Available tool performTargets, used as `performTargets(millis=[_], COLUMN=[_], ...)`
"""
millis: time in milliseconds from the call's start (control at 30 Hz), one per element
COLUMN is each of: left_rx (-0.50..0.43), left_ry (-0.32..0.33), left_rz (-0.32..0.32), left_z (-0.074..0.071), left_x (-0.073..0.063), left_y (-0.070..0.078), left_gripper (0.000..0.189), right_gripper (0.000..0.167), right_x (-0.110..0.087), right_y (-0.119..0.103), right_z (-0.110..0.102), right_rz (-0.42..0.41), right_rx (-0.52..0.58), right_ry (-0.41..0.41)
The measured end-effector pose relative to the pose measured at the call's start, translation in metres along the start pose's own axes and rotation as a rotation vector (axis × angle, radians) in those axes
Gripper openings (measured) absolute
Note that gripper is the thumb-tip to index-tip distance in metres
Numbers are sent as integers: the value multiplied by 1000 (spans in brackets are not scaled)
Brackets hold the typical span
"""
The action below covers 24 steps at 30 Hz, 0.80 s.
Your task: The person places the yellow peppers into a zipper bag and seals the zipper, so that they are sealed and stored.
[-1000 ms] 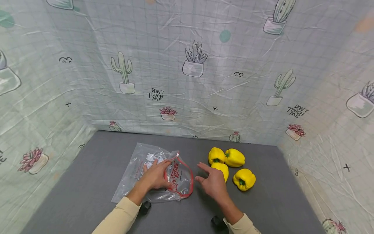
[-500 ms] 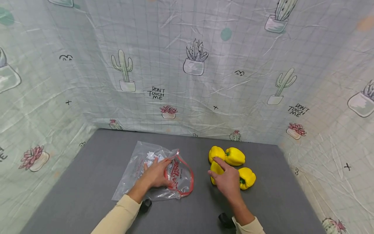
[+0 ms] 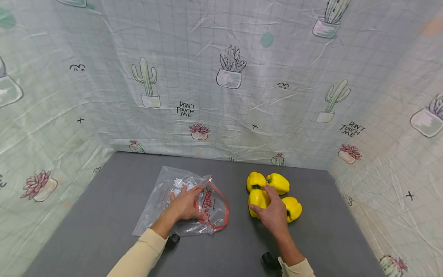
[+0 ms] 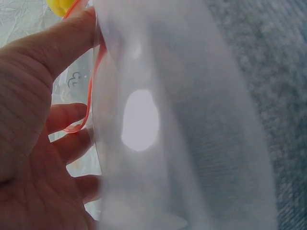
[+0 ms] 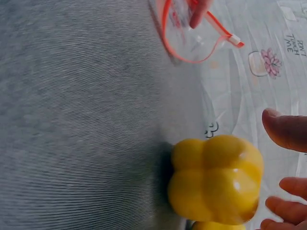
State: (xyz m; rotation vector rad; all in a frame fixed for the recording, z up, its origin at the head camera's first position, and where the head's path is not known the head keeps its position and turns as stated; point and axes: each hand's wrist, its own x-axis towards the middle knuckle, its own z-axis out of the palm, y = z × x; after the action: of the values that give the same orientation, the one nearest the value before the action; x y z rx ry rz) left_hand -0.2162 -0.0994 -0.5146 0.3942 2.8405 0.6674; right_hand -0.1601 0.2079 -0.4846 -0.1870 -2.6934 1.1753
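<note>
A clear plastic zip bag point(image 3: 152, 215) lies at the table's left middle, its mouth spread and rimmed by a red zip strip point(image 3: 226, 213). My left hand point(image 3: 184, 207) holds the bag at that mouth, fingers on the far edge and thumb on the near edge. In the left wrist view the thumb point(image 4: 67, 40) lies along the bag's edge. My right hand point(image 3: 275, 216) hovers with thumb and fingers spread beside the nearest yellow bell pepper point(image 3: 257, 203). The right wrist view shows this pepper point(image 5: 216, 179) lying on the table, with a gap to the fingers.
Behind stand two more yellow bell peppers, one left point(image 3: 255, 179) and one right point(image 3: 278, 184). Another pepper point(image 3: 294, 209) sits right of my right hand, partly covered by it. The grey table point(image 3: 104, 215) meets a cactus-print curtain point(image 3: 166, 134) at the back and sides.
My right hand has moved right, away from the bag's mouth, and over to the nearest pepper. My left hand and the bag stay in place.
</note>
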Motion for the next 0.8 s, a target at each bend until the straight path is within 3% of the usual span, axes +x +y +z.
performTargets(millis=[333,800], left_rx=[3,-5], left_ry=[-7,3], left_rz=[-2,9], left_z=[2,-1], left_x=[-3,-3], left_y=[1,3], left_gripper=[103,104], right_gripper=[95,93], right_x=[-5,-4], right_y=[21,16], right_z=[19,21], right_rz=[42,127], right_rx=[10,37], right_ry=[-43,35])
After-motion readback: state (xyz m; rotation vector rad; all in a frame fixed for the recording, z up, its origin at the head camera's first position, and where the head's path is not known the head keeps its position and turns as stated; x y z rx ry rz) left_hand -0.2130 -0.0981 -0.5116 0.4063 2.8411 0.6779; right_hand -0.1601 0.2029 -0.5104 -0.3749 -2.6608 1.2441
